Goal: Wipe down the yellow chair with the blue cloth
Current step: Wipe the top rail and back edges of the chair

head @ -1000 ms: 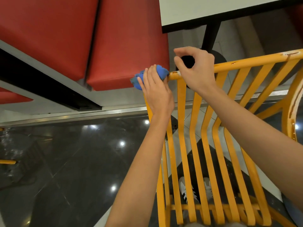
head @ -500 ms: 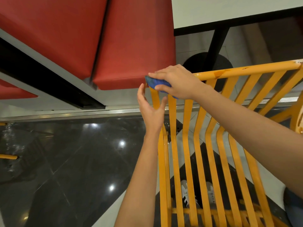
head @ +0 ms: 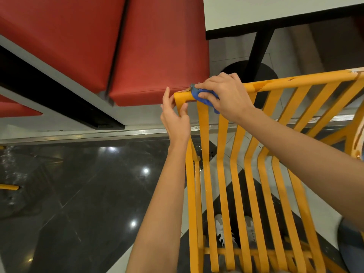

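The yellow chair [head: 246, 174] fills the right half of the view, its slatted back tilted toward me and its top rail running from the left corner up to the right. My right hand [head: 226, 95] presses the blue cloth [head: 201, 96] over the top rail near its left corner. My left hand [head: 176, 119] pinches the outermost left slat just below that corner, thumb in front and fingers behind. Most of the cloth is hidden under my right hand.
A red padded bench [head: 137, 46] hangs over the upper left. A white table top [head: 275, 12] on a black post with a round base [head: 256, 54] stands behind the chair. Dark glossy floor tiles [head: 78, 194] lie to the left. My shoes [head: 234, 231] show through the slats.
The cloth passed from my left hand to my right hand. My left hand dropped from the corner onto the outer slat and closed on it. The right hand shifted left along the rail.
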The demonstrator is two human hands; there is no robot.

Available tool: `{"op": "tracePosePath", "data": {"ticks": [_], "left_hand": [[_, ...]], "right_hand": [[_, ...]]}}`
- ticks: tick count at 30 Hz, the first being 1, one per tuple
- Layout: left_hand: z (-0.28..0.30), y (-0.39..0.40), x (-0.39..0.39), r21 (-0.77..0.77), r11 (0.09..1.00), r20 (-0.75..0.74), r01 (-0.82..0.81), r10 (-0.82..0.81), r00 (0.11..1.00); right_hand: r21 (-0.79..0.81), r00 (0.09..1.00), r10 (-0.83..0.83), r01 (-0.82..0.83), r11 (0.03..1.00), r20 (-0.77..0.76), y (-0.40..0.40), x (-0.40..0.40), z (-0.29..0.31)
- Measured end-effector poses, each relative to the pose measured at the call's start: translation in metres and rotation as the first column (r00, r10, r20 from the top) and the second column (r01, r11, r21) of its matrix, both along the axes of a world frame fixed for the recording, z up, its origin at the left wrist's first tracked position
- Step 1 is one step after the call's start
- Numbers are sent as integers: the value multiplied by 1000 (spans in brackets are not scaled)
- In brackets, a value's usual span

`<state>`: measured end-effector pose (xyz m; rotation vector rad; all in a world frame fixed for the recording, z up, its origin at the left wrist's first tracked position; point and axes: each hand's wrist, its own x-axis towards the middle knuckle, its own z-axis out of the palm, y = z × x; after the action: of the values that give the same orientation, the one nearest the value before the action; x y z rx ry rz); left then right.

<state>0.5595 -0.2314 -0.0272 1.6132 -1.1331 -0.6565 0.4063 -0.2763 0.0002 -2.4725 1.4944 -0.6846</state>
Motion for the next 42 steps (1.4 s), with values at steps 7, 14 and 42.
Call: {"op": "tracePosePath", "data": {"ticks": [7, 14, 42], "left_hand": [[4, 0, -1, 10, 999, -76, -48, 49, 996], [2, -3, 5, 61, 998, -139, -17, 25, 990], [10, -5, 8, 112, 994, -166, -5, 24, 986]], "right_hand": [[43, 992, 93, -90, 995, -83, -11, 50, 16], [51, 997, 72, -73, 996, 24, -9, 7, 11], [179, 993, -94, 79, 981, 78, -11, 30, 22]]}}
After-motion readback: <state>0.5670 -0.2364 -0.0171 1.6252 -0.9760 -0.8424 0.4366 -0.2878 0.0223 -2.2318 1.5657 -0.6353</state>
